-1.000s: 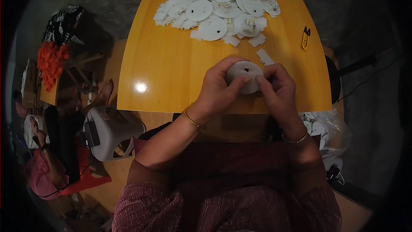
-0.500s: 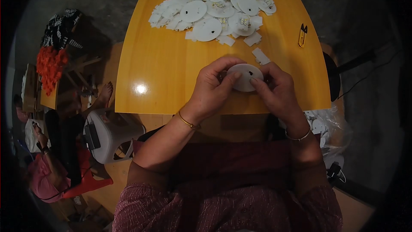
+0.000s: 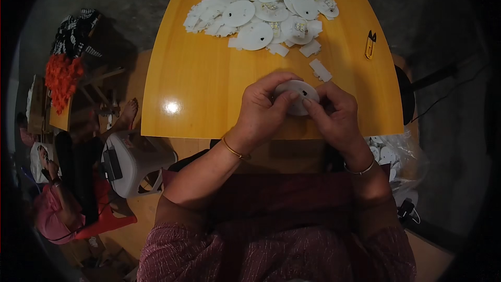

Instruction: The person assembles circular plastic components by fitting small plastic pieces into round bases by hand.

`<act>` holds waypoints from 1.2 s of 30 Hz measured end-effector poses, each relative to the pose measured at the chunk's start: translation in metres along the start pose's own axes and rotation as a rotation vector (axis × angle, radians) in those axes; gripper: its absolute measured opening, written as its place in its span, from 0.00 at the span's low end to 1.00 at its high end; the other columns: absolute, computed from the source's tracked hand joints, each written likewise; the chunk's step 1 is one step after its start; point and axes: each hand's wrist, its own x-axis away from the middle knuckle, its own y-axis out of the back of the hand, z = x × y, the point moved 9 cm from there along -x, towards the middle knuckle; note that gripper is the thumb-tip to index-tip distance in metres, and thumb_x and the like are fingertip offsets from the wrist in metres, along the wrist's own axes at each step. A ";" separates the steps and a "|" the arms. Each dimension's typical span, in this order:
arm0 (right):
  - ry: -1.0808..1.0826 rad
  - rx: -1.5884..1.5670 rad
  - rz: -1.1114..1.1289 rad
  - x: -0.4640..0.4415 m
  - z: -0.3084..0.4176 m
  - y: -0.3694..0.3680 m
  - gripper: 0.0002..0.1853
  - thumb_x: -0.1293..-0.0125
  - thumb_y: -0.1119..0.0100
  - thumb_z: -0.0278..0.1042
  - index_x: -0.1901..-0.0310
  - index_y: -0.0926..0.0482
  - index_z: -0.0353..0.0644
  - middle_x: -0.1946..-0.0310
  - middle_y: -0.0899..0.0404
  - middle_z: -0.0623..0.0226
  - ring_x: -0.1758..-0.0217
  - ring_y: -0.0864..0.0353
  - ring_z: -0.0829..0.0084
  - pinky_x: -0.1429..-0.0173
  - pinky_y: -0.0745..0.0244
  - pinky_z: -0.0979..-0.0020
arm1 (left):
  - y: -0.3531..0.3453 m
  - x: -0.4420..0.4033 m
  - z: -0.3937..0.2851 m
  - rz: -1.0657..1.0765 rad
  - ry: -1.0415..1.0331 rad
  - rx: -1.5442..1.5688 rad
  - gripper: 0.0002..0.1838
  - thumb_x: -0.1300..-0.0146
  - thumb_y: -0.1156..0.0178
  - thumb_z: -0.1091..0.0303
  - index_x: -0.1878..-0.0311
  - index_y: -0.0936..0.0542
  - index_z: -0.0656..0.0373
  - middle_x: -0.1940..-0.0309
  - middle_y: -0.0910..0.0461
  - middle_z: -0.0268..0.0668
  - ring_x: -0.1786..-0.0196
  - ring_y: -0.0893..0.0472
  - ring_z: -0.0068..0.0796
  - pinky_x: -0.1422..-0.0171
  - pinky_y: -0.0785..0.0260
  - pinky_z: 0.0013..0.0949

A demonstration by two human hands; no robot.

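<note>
A round white disc [image 3: 298, 105] with a small black spot is held between both hands over the near part of the yellow table [image 3: 198, 83]. My left hand [image 3: 266, 105] grips its left side, thumb on top and fingers behind. On the right side, my right hand [image 3: 334, 112] holds the disc, its thumb near the black spot. The undersides of the disc and the fingertips behind it are hidden. Just beyond my hands lies a small white rectangular piece [image 3: 320, 70]. Farther back is a pile of white discs and pieces [image 3: 255, 35], some with small shiny items attached.
Yellow snips [image 3: 370, 46] lie at the table's right. A clear bag of white discs [image 3: 389, 154] is below the table's right edge. At left are a grey stool [image 3: 128, 164], a seated person [image 3: 60, 209] in pink, and orange material [image 3: 63, 81] near black-and-white cloth [image 3: 75, 31].
The disc has turned and tilted slightly between my hands, and my thumbs have shifted on its face. The whole view has moved a little.
</note>
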 end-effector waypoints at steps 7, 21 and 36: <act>-0.013 0.023 0.021 0.000 0.008 0.000 0.05 0.45 0.42 0.23 0.72 0.29 0.36 0.80 0.28 0.68 0.80 0.31 0.82 0.76 0.36 0.78 | 0.000 -0.003 -0.001 0.022 -0.007 0.010 0.13 0.43 0.46 0.81 0.53 0.27 0.63 0.58 0.23 0.34 0.57 0.25 0.20 0.53 0.31 0.24; -0.097 -0.273 -0.014 -0.007 -0.006 0.010 0.07 0.40 0.43 0.29 0.66 0.30 0.37 0.75 0.28 0.74 0.73 0.31 0.86 0.71 0.33 0.83 | -0.006 0.001 0.004 0.128 0.227 0.093 0.18 0.41 0.45 0.76 0.47 0.32 0.63 0.57 0.25 0.34 0.58 0.26 0.19 0.60 0.29 0.22; -0.054 -0.107 0.022 -0.003 -0.006 0.001 0.05 0.44 0.44 0.25 0.69 0.30 0.37 0.77 0.29 0.69 0.75 0.30 0.82 0.72 0.34 0.79 | -0.010 0.000 0.004 0.159 0.074 -0.085 0.13 0.39 0.47 0.75 0.51 0.29 0.64 0.59 0.25 0.33 0.56 0.27 0.20 0.49 0.35 0.25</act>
